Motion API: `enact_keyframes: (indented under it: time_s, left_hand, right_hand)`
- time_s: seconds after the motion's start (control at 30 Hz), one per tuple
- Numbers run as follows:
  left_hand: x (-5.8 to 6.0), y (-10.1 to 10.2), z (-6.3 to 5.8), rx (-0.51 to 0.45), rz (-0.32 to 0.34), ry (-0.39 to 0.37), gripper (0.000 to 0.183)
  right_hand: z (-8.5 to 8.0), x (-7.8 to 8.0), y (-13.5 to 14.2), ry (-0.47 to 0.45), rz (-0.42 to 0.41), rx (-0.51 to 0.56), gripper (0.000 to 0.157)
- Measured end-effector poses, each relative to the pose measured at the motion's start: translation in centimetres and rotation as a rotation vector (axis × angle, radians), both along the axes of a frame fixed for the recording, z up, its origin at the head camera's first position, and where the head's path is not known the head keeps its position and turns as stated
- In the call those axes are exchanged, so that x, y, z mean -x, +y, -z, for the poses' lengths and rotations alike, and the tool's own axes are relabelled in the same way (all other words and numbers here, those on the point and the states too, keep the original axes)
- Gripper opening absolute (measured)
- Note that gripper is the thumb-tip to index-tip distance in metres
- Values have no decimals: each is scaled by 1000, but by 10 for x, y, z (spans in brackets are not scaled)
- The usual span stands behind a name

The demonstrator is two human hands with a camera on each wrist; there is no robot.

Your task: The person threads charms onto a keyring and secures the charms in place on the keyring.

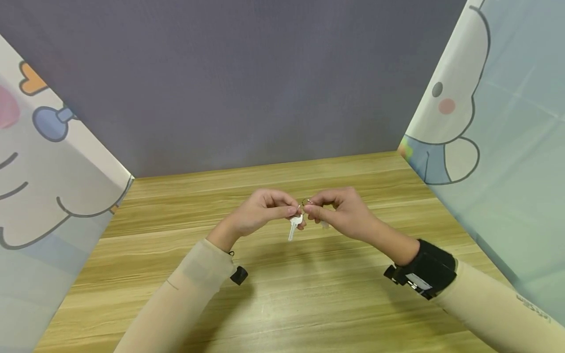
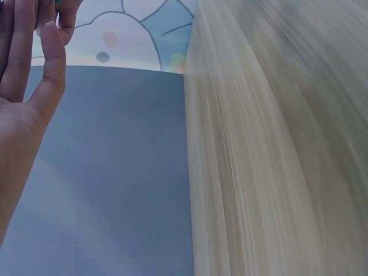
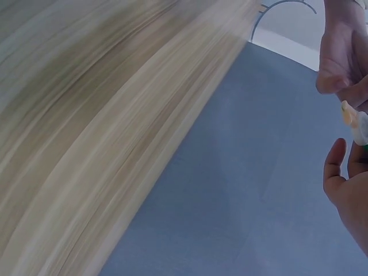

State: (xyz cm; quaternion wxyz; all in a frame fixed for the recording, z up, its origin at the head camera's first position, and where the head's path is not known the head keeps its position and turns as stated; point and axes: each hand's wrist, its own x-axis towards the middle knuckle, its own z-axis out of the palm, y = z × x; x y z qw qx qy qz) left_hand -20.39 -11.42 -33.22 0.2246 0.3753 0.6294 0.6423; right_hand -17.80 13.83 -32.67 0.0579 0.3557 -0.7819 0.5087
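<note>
Above the middle of the table, both hands meet in the head view. My left hand (image 1: 258, 213) pinches a silver key (image 1: 293, 229) by its head, and the blade hangs downward. A thin metal key ring (image 1: 305, 201) lies between the two hands, pinched by the thumb and fingers of my right hand (image 1: 348, 213). Below the right fingers a small pale piece (image 1: 325, 224) shows, mostly hidden. The right wrist view has a white and orange charm (image 3: 359, 123) near the right fingers. Whether the key is threaded on the ring cannot be told.
The wood-grain table (image 1: 282, 304) lies under both hands. A dark grey panel (image 1: 265, 88) stands behind it. Cartoon-printed sheets flank it, on the left (image 1: 39, 196) and right (image 1: 507, 147). Black straps with small devices sit at the wrists, such as the right strap (image 1: 434, 267).
</note>
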Motion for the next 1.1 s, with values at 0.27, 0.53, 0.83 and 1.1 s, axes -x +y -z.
enact_keyframes:
  time_s: [0.27, 0.53, 0.83, 1.1]
  left_hand:
    - [-2, -1, -2, 24, -48, 23, 26]
    - [-6, 1, -2, 18, -134, 81, 19]
    - [-13, 0, -10, 175, -259, 440, 11]
    - [-13, -2, -15, 192, -239, 774, 12]
  right_hand:
    - [-1, -4, -2, -102, 54, 11, 11]
    - [0, -11, -7, -290, 99, 168, 13]
    - [7, -9, -7, 194, 2, 142, 11]
    - [4, -2, -5, 653, -32, 16, 27]
